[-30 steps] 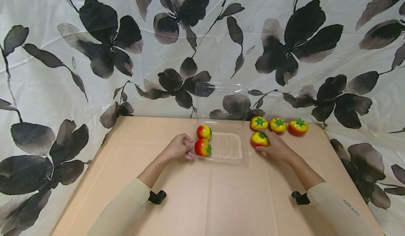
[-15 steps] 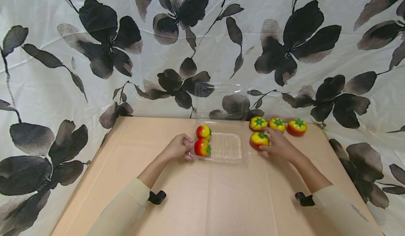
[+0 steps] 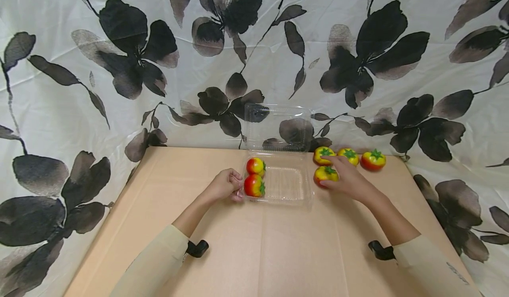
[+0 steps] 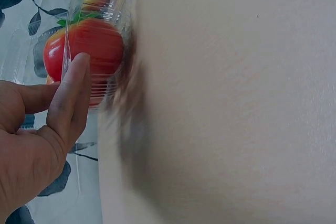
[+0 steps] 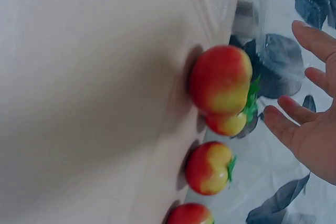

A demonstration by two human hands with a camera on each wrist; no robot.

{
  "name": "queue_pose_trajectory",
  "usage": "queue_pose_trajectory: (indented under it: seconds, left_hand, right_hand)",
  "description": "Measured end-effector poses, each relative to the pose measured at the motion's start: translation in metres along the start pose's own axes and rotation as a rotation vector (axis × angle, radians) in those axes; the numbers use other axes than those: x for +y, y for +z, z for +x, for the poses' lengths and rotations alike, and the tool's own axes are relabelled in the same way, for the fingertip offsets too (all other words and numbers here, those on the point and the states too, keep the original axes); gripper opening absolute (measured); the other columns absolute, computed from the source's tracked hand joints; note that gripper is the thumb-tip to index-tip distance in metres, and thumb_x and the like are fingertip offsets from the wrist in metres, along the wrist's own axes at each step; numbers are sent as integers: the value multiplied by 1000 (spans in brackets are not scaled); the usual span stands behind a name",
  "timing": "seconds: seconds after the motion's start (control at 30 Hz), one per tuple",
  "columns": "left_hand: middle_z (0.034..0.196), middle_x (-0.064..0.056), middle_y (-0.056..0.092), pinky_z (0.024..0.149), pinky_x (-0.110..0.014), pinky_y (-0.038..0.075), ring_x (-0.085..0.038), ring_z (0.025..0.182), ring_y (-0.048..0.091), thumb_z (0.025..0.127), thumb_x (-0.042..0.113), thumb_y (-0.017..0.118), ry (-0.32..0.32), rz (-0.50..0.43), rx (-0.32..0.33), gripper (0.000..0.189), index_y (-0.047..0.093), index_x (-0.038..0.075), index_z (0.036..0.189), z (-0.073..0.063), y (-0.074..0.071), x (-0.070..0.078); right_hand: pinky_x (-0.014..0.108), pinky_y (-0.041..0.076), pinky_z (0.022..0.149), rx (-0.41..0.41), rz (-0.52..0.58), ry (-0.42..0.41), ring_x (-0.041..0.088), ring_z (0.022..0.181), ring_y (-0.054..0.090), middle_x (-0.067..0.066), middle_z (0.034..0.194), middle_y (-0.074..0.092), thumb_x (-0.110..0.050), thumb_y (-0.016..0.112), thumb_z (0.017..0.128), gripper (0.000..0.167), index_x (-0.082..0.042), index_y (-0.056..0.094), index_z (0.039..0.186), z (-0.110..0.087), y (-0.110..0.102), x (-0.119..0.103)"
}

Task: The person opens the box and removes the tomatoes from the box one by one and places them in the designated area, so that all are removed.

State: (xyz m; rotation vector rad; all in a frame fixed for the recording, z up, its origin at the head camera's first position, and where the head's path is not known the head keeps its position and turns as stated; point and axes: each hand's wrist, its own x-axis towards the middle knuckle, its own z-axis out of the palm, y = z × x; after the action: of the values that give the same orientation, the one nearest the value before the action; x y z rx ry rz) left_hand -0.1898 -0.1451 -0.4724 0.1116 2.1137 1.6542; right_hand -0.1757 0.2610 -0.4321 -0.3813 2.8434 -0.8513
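Observation:
My left hand (image 3: 227, 185) pinches the left wall of a clear plastic clamshell box (image 3: 288, 184), whose lid (image 3: 278, 127) stands raised at the back. Inside the box, along its left side, sit two red-yellow tomatoes, a rear tomato (image 3: 255, 166) and a front tomato (image 3: 254, 185). In the left wrist view, fingertips lie against the box wall beside a red tomato (image 4: 97, 48). To the right of the box, my right hand (image 3: 350, 177) hovers by a loose tomato (image 3: 326, 176). The right wrist view shows its fingers (image 5: 315, 40) spread, apart from the nearest tomato (image 5: 220, 80).
Along the table's back edge stand three more tomatoes: a left one (image 3: 324, 154), partly behind the right hand's fingers, a middle one (image 3: 348, 156) and a right one (image 3: 374, 160). A floral cloth (image 3: 199, 67) hangs behind the tan table (image 3: 238, 244).
My right hand has loosened from around the loose tomato and shifted slightly right, its fingers now spread over it. The tomatoes and my left hand stay where they were.

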Motion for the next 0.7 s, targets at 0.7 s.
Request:
queue_pose_trajectory:
  seconds: [0.7]
  left_hand:
    - [83, -20, 68, 69, -50, 67, -20, 60, 70, 100, -8, 56, 9, 30, 8, 20, 48, -11, 117, 1, 0, -1]
  right_hand:
    - [60, 49, 112, -28, 81, -224, 42, 132, 54, 17, 150, 53, -21, 81, 91, 67, -9, 50, 148, 41, 43, -47]
